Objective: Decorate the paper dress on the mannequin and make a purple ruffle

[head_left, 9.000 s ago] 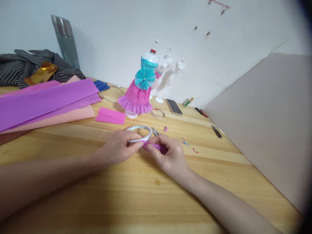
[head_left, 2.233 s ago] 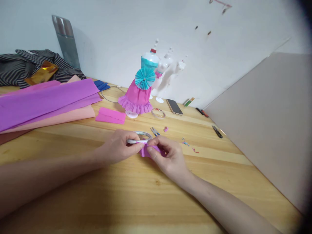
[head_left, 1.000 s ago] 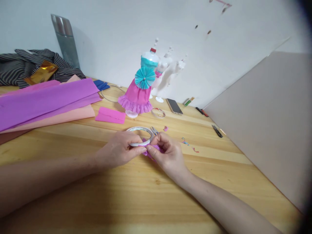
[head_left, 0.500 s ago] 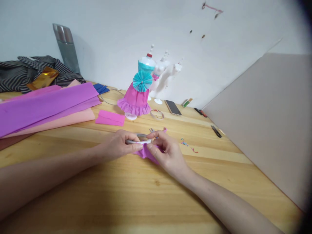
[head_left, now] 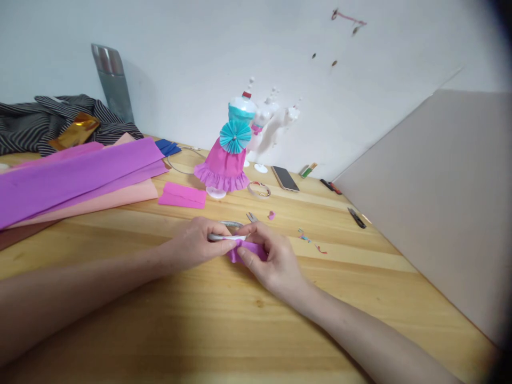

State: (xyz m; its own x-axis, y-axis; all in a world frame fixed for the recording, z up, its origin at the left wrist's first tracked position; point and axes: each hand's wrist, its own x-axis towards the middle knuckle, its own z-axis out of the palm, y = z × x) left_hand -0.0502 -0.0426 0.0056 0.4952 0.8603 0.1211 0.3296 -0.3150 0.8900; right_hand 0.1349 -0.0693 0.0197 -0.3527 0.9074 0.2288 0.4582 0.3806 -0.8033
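My left hand (head_left: 198,242) is closed on a grey and white ring (head_left: 218,237), which lies nearly flat between thumb and fingers. Purple crepe paper (head_left: 254,249) hangs gathered at the near edge of the ring, and the left thumb presses on that edge. My right hand (head_left: 270,255) pinches the same paper between thumb and fingers, close to the left thumb tip. Its fingers hide part of the paper and the ring's right side. Just behind the right hand, metal tool tips (head_left: 252,217) show on the table; the rest is covered.
A small dress form (head_left: 226,157) in turquoise and pink stands behind the hands, with white forms beyond it. Large crepe sheets (head_left: 80,170) and a folded pink piece (head_left: 182,196) lie left. A phone (head_left: 285,178), bracelet-like ring (head_left: 259,189), scraps (head_left: 310,239) and black-handled cutter (head_left: 356,218) lie right.
The ring and purple paper have shifted slightly, and more paper shows flat between the hands. Both hands keep their pinch. The view has tipped a little.
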